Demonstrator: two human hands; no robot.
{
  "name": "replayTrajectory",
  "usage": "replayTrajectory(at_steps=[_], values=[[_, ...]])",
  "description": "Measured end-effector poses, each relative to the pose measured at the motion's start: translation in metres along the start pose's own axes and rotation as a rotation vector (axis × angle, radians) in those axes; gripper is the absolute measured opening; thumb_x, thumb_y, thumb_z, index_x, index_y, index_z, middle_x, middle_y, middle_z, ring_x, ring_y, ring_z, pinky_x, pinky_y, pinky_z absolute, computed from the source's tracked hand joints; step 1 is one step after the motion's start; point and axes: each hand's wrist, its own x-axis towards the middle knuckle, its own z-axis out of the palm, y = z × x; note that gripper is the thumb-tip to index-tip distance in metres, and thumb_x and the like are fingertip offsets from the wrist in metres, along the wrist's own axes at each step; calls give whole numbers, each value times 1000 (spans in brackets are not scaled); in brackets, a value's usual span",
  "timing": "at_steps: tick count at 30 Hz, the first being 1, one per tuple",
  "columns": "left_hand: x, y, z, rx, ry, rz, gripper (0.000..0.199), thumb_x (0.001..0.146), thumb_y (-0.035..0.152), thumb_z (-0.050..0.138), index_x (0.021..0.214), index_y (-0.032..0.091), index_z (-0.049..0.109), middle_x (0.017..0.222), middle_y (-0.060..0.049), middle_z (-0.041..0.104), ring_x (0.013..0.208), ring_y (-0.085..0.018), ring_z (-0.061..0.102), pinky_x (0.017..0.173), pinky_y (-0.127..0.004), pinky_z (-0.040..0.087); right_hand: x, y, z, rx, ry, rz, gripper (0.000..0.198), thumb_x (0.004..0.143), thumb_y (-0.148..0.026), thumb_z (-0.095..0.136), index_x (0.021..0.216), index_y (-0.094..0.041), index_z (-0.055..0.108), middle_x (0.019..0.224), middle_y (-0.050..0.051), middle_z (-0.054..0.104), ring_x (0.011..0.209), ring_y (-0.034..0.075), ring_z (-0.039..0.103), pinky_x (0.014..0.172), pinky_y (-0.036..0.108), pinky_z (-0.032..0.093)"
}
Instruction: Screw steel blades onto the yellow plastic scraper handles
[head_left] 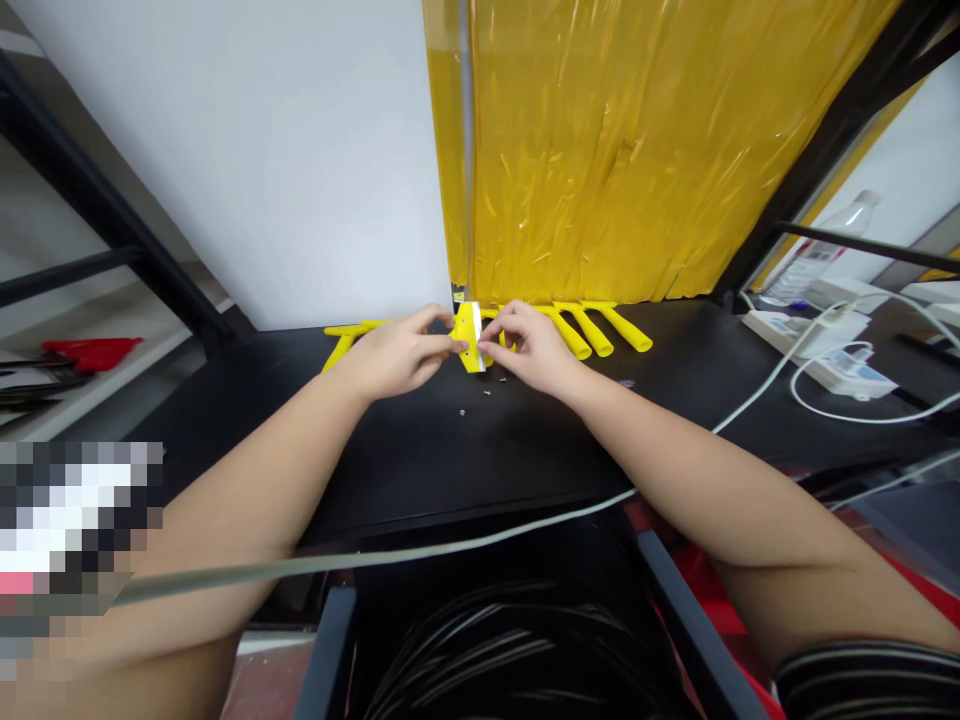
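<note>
Here, my left hand and right hand pinch a flat yellow plate; right, a clear bottle, contents indistinct.

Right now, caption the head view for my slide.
Left hand grips a yellow plate, right hand at its white edge, small screws on the black tabletop.

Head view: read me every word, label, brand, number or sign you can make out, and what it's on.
No readable text.
Clear plastic bottle: label too blurred.
White electrical unit: bluish marking too small.
Yellow piece with white edge strip: no lettering discernible.
</note>
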Motion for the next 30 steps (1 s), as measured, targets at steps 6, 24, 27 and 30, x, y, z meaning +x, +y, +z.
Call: replayTrajectory(at_steps=[6, 24, 27, 30], values=[[10, 25, -4, 86, -6, 127, 31, 101, 25, 56, 124, 30, 77, 133, -11, 65, 72, -12, 67, 63, -28, 56, 6, 10, -10, 202, 58, 106, 10, 86, -27, 78, 87, -19, 72, 101, 5, 63, 86, 17, 63, 86, 34, 54], [12, 27, -4, -54, 5, 63, 34, 101, 19, 54, 125, 26, 77, 154, -9, 62, 114, -24, 75, 88, -37, 65, 9, 15, -1, 620, 211, 416, 41, 80, -35, 83, 100, -26, 49, 83, -4, 62, 66, 12, 56, 62, 26, 47], [7, 13, 0, -78, -26, -75, 34, 102, 22, 52, 124, 24, 78, 150, -9, 65, 117, -28, 75, 97, -44, 64, 6, 10, -11, 294, 138, 216, 16, 88, -30, 76, 91, -21, 62, 77, -2, 61, 65, 12, 53, 64, 28, 44], [3, 1, 4, -87, -101, -177, 36, 101, 24, 51, 125, 23, 78, 150, -9, 65, 120, -29, 74, 103, -48, 61, -4, -8, -14, 66, -292, 3, 6, 90, -22, 73, 91, -18, 77, 84, 3, 75, 73, 16, 63, 72, 31, 48]])
